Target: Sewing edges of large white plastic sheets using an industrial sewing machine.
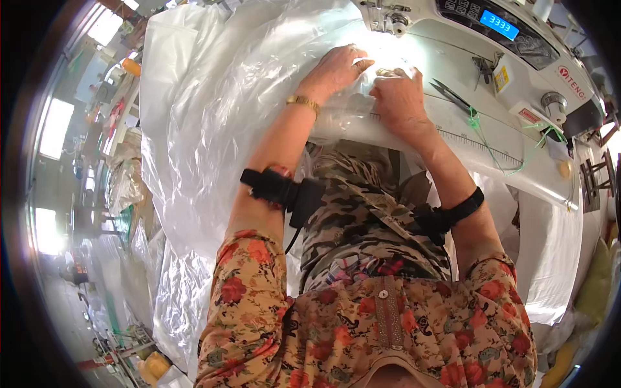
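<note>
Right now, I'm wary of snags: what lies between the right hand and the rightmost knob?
Beside the right hand, the head view shows scissors with green thread at one end; then the white housing before the knob.

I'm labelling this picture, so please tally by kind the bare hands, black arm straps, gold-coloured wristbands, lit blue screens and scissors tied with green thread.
Bare hands: 2
Black arm straps: 2
Gold-coloured wristband: 1
Lit blue screen: 1
Green-tied scissors: 1
Total: 7

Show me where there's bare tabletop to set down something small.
One small patch of tabletop lies between the right hand, dark scissors and ruler markings; another between the green thread and sewing machine. It is crowded under the bright light, where the left hand sits beside the right, and leftward, where clear plastic sheeting spreads.
</note>
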`<state>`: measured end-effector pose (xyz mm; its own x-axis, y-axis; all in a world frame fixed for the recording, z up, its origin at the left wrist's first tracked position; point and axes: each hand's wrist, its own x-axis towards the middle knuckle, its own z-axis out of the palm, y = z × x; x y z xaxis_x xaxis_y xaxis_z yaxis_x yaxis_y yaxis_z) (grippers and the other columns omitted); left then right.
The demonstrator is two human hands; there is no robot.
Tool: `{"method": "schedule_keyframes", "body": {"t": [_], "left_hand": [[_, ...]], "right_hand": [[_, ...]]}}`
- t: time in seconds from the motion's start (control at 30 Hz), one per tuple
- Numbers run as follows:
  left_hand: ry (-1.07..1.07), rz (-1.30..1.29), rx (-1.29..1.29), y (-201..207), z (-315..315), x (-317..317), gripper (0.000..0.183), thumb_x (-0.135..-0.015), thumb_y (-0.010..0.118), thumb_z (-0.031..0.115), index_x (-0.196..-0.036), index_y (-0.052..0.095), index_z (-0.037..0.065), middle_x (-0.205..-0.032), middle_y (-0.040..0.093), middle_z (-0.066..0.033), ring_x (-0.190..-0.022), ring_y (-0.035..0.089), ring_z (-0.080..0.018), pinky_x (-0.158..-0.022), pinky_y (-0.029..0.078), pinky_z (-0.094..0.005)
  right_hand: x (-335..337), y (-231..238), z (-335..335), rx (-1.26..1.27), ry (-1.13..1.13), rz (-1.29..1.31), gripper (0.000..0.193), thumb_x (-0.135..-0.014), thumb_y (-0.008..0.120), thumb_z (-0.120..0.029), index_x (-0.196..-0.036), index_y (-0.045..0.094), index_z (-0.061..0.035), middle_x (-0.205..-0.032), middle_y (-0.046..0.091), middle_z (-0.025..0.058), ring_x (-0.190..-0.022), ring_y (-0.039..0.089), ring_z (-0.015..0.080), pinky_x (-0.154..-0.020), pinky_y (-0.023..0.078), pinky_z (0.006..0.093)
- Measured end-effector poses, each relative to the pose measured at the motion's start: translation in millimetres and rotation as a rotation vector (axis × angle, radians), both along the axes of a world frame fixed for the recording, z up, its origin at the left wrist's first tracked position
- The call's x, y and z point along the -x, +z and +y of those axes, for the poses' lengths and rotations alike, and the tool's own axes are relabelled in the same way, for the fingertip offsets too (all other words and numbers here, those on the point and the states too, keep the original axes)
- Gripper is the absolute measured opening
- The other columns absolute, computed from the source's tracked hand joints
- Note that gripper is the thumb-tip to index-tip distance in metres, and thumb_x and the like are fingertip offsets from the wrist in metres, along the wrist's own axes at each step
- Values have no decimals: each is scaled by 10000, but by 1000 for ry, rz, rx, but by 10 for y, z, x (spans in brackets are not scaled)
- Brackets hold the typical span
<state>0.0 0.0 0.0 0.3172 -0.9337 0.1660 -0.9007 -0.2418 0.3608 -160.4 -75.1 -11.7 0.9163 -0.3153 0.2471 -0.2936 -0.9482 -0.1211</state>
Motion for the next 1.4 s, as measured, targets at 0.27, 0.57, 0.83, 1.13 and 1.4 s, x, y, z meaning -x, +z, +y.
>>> {"method": "schedule_keyframes", "body": {"t": [0.27, 0.57, 0.83, 1.13, 1.4], "left_hand": [[74, -218, 342, -178, 978, 563, 568, -885, 603, 439, -1240, 543, -1, -1347, 495, -170, -1246, 470, -328, -1016, 403, -402], [79, -44, 272, -93, 1584, 304, 262, -856, 619, 155, -1063, 569, 3, -1115, 590, -107, -977, 591, -297, -830, 479, -363], [281, -174, 358, 174, 1395, 139, 239, -850, 607, 87, -1079, 556, 38, -1154, 612, -113, -1004, 613, -300, -852, 499, -361], [10, -370, 376, -45, 630, 639, 262, -800, 633, 93, -1062, 627, 77, -937, 629, -84, -958, 581, -249, -975, 380, -404], [-17, -355, 463, -75, 722, 432, 130, -800, 616, 34, -869, 710, 93, -814, 575, -45, -872, 577, -218, -923, 403, -410]], "right_hand": [[-22, -86, -25, -11, -35, -186, 143, -835, 584, -173, -852, 698, -87, -924, 670, 84, -989, 591, 263, -946, 354, 487], [-42, -146, -115, -88, -50, -295, 171, -806, 588, -182, -791, 679, -38, -1037, 677, 99, -1005, 579, 295, -886, 404, 451], [-73, -154, -113, -148, -19, -317, 225, -815, 566, -208, -759, 667, -15, -1144, 661, 112, -1046, 573, 295, -919, 402, 421], [-95, -120, -165, -248, -57, -212, 356, -868, 573, -347, -687, 648, -51, -1158, 663, 85, -1039, 554, 299, -930, 366, 474], [-63, -97, -142, -276, -35, -239, 423, -809, 665, -468, -705, 662, -58, -1169, 656, 79, -1069, 532, 287, -934, 354, 474]]}}
